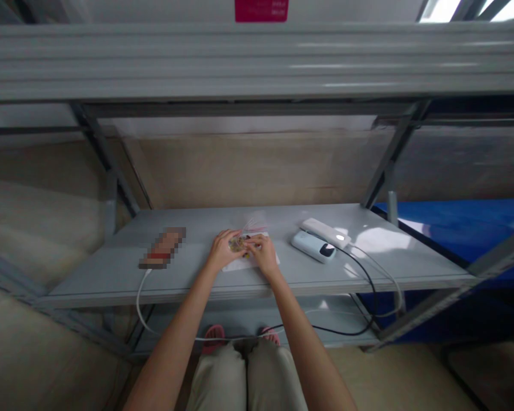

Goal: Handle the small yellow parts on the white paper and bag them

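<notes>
Both hands meet over a white sheet [231, 266] on the grey shelf [188, 281]. My left hand [220, 248] curls round the side of a small, roundish, yellowish patterned piece [235, 244] and grips it. Close beside it, my right hand [264, 254] is closed in a pinch at the piece's right side; what its fingertips hold is too small to make out. Small yellow and dark bits show just below the fingers. Behind the hands lies a clear plastic bag [257, 221] with a reddish line across it.
To the right lie a light-blue power bank [310, 245] and a white one [323, 229], with black and white cables hanging over the shelf's front edge. A pixelated phone-like object [163, 246] with a white cable [138, 299] lies left. Metal posts and an overhead beam [240, 63] frame the shelf.
</notes>
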`<state>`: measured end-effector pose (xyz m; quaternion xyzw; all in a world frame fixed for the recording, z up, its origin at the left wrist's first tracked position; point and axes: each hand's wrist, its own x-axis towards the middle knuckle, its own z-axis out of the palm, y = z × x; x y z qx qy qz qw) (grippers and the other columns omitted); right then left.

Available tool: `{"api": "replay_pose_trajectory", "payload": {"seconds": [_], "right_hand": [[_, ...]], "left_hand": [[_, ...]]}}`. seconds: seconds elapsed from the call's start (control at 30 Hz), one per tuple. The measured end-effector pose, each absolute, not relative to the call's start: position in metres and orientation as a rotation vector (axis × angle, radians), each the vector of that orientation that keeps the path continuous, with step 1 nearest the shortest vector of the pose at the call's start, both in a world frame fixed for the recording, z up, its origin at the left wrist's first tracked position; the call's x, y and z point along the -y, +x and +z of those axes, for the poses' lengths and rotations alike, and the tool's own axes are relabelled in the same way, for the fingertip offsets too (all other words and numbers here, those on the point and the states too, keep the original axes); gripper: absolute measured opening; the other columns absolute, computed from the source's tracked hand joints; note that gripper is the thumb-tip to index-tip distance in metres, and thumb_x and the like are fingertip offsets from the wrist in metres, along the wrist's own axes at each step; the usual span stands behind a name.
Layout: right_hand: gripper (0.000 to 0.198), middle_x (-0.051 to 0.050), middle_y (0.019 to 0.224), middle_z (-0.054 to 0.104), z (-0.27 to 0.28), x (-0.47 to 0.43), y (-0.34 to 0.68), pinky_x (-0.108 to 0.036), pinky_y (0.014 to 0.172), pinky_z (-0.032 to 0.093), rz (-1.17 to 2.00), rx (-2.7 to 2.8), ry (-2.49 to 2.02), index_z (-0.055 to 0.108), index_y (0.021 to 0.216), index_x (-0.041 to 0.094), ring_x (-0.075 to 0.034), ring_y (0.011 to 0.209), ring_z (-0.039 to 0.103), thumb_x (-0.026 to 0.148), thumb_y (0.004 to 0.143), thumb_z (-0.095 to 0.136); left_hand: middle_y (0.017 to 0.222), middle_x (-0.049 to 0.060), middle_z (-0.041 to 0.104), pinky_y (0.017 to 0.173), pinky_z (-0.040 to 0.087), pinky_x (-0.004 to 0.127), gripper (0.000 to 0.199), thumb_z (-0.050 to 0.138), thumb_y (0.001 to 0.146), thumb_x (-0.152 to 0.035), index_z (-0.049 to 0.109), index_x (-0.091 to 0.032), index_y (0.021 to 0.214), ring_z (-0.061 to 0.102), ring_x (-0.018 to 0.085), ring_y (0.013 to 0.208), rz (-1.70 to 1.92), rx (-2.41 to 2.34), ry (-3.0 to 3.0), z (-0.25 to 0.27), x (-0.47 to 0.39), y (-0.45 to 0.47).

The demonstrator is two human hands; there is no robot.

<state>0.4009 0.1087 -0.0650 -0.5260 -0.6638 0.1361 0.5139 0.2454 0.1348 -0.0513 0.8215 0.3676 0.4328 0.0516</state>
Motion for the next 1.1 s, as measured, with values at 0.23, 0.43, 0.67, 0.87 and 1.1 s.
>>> {"api": "replay_pose_trajectory", "payload": {"seconds": [0.23,0.43,0.67,0.87,1.1], "right_hand": [[0.021,-0.005,0.083,0.067,-0.058,-0.097,0.401,-0.027,0.072,0.038,0.248,1.471,-1.478,0.070,0.081,0.020,-0.017,0.077,0.056,0.035,0.078,0.055],[0.012,-0.006,0.085,0.066,-0.054,-0.077,0.400,-0.026,0.069,0.036,0.224,1.687,-1.681,0.071,0.074,0.024,-0.019,0.082,0.057,0.034,0.068,0.067],[0.021,-0.004,0.079,0.068,-0.062,-0.085,0.406,-0.024,0.059,0.034,0.356,1.522,-1.664,0.071,0.078,0.022,-0.015,0.066,0.055,0.039,0.073,0.060],[0.027,-0.005,0.085,0.069,-0.064,-0.098,0.404,-0.025,0.063,0.038,0.409,1.437,-1.404,0.071,0.086,0.020,-0.015,0.068,0.055,0.040,0.077,0.054],[0.026,-0.007,0.091,0.064,-0.061,-0.098,0.402,-0.029,0.075,0.038,0.199,1.535,-1.466,0.068,0.097,0.022,-0.018,0.084,0.054,0.029,0.084,0.046]], "left_hand": [[0.096,0.007,0.063,0.084,0.044,0.035,0.047,0.072,0.062,-0.028,0.058,-0.018,0.106,0.057,0.021,0.091,1.555,-1.267,2.317,-0.049,-0.139,0.240],[0.092,0.006,0.063,0.083,0.044,0.034,0.045,0.072,0.063,-0.025,0.057,-0.018,0.105,0.057,0.019,0.088,1.707,-1.315,2.151,-0.045,-0.138,0.236],[0.093,0.006,0.063,0.082,0.045,0.034,0.044,0.072,0.063,-0.028,0.059,-0.018,0.103,0.057,0.019,0.088,1.559,-1.243,2.218,-0.049,-0.139,0.240],[0.095,0.006,0.064,0.082,0.046,0.034,0.051,0.075,0.057,-0.031,0.059,-0.019,0.103,0.058,0.020,0.089,1.316,-1.120,2.442,-0.053,-0.137,0.246],[0.094,0.007,0.064,0.082,0.045,0.035,0.048,0.073,0.061,-0.032,0.058,-0.018,0.104,0.057,0.021,0.088,1.429,-1.215,2.423,-0.050,-0.140,0.244]]}}
